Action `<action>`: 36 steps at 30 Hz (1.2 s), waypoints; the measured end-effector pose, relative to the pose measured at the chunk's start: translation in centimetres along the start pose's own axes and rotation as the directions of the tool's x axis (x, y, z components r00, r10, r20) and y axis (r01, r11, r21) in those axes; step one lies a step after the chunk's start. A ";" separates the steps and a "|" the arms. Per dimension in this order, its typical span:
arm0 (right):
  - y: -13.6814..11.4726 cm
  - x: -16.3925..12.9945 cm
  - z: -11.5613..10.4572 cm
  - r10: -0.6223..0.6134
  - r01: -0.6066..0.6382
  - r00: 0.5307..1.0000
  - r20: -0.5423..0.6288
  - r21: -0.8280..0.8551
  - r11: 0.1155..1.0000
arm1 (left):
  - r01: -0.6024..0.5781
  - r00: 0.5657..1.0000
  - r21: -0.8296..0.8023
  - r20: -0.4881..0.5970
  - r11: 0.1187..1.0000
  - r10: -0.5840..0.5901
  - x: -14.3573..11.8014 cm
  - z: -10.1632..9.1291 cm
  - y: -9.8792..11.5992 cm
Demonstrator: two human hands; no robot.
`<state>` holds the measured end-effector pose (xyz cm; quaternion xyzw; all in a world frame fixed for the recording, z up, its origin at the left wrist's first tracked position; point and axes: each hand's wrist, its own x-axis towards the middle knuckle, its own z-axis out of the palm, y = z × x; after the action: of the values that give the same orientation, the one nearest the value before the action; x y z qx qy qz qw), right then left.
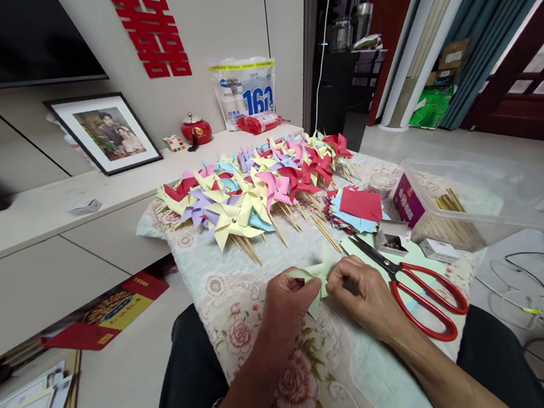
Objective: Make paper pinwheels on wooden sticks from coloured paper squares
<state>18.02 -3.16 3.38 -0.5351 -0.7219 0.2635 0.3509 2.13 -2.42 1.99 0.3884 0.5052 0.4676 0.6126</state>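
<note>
Pale green paper point(319, 270), folded into pointed flaps, lies on the flowered table point(246, 325) between both sets of fingers. Left hand point(288, 303) and right hand point(365, 295) meet knuckles up, fingertips pinched closed on its edges. Red scissors point(416, 286) rest just beyond the right fingers.

We see a pale wall point(231, 19) bearing a red paper cutout point(149, 31) and the dark edge of a television point(12, 40). Below it runs a long white cabinet point(37, 257), with a framed photograph point(104, 133) leaning at its back edge. At right, teal curtains point(488, 35) hang beside dark wooden doors point(532, 69), over a light tiled floor point(491, 146).
</note>
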 end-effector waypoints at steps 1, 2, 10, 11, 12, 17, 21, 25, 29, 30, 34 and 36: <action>0.0 0.0 0.0 0.003 -0.003 1.000 -0.002 -0.001 1.000 | -0.005 1.000 0.006 0.001 1.000 0.005 0.0 0.0 0.0; 0.0 0.0 0.0 0.005 -0.005 1.000 -0.002 -0.001 1.000 | -0.011 1.000 0.014 0.003 1.000 0.011 0.0 0.0 -0.1; 0.1 0.0 0.1 0.008 -0.008 1.000 0.007 0.000 1.000 | -0.030 0.999 0.073 0.015 0.997 0.029 -0.1 0.2 0.0; 0.1 0.0 0.1 0.009 -0.009 1.000 0.007 0.001 1.000 | -0.030 0.999 0.076 0.018 0.997 0.029 -0.1 0.3 0.0; 0.1 0.0 0.1 0.010 -0.010 1.000 0.007 0.002 1.000 | -0.032 0.999 0.078 0.021 0.996 0.031 -0.1 0.3 0.0; 0.1 0.0 0.1 0.017 -0.017 1.000 0.004 0.011 1.000 | -0.036 0.999 0.087 0.022 0.996 0.034 -0.2 0.3 0.1; 0.2 0.0 0.1 0.025 -0.025 1.000 0.013 0.016 1.000 | -0.038 0.999 0.078 0.011 0.996 0.037 -0.2 0.4 0.1; 0.1 0.0 0.0 0.033 -0.034 0.999 0.022 0.029 0.999 | -0.036 0.999 0.096 0.003 0.995 0.036 -0.2 0.4 0.3; -0.2 0.0 -0.1 0.019 -0.021 0.999 0.032 0.046 0.999 | -0.019 1.000 0.105 -0.006 0.994 0.020 -0.3 0.5 0.5; -0.3 0.0 -0.2 0.009 -0.011 0.999 0.035 0.053 0.999 | -0.011 1.000 0.106 -0.008 0.994 0.012 -0.3 0.5 0.5; -0.1 -0.1 -0.6 -0.018 0.023 0.999 -0.043 0.097 0.995 | 0.057 0.998 0.094 -0.001 0.994 -0.057 -0.3 0.2 0.7; 0.3 -0.2 -0.9 -0.011 0.032 0.988 -0.151 0.140 0.990 | 0.101 0.993 0.061 0.052 0.993 -0.104 -0.2 -0.2 1.2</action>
<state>18.91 -3.24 3.63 -0.5192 -0.6787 0.2693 0.4440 1.75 -2.34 3.15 0.3924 0.5211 0.4097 0.6377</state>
